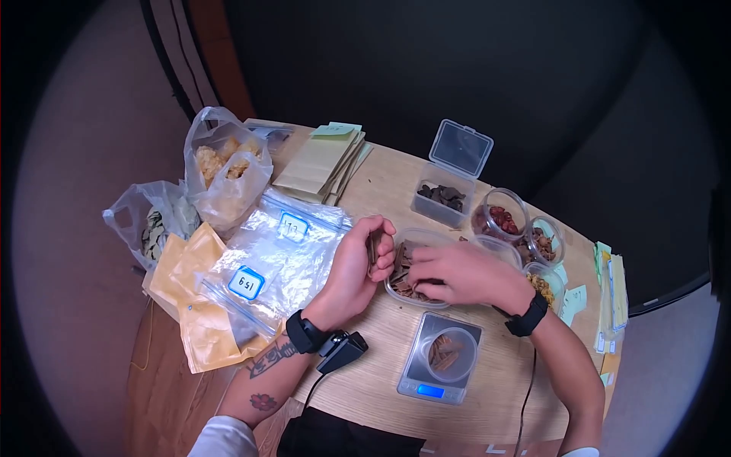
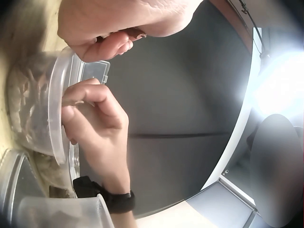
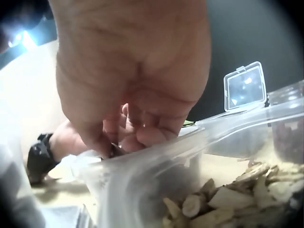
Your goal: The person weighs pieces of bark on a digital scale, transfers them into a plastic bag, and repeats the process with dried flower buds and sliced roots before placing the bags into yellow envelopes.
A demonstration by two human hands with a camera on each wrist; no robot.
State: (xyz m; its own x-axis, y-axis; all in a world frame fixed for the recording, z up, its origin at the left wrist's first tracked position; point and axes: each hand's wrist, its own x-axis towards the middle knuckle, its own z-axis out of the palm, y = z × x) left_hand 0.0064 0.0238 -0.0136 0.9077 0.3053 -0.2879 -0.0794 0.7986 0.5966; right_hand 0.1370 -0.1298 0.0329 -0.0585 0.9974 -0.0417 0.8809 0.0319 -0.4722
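Two hands worked over a clear tub (image 1: 396,289) of brown strips (image 1: 403,286) at the middle of the head view. The left hand (image 1: 358,263), at the tub's left side, had its fingers curled round some brown pieces (image 1: 373,247). The right hand (image 1: 464,273) reached in from the right, fingers bent and narrowly spaced at the tub; whether they gripped a strip, I could not tell.

Below the tub, a scale (image 1: 413,373) with a lit blue display bore a round dish (image 1: 474,356) holding more brown strips. Above the tub, a hinged box (image 1: 420,207) stood with its lid up and dark pieces inside. To its right, one round jar (image 1: 521,204) held red pieces and another (image 1: 560,242) held brown bits; lower down, a small tub (image 1: 560,286) contained yellow ones. The right wrist view showed pale slices in a clear bin (image 3: 142,199) at lower right.

At upper left of the head view, one plastic bag (image 1: 217,126) held pale yellow clumps, and a second bag (image 1: 126,206), lower and farther left, held grey-green pieces. Zip bags (image 1: 304,255) with blue-edged labels lay left of the left hand, beside orange envelopes (image 1: 199,320). Paper packets (image 1: 316,164) were stacked at upper centre-left, and a black device (image 1: 343,352) sat near the left wrist.
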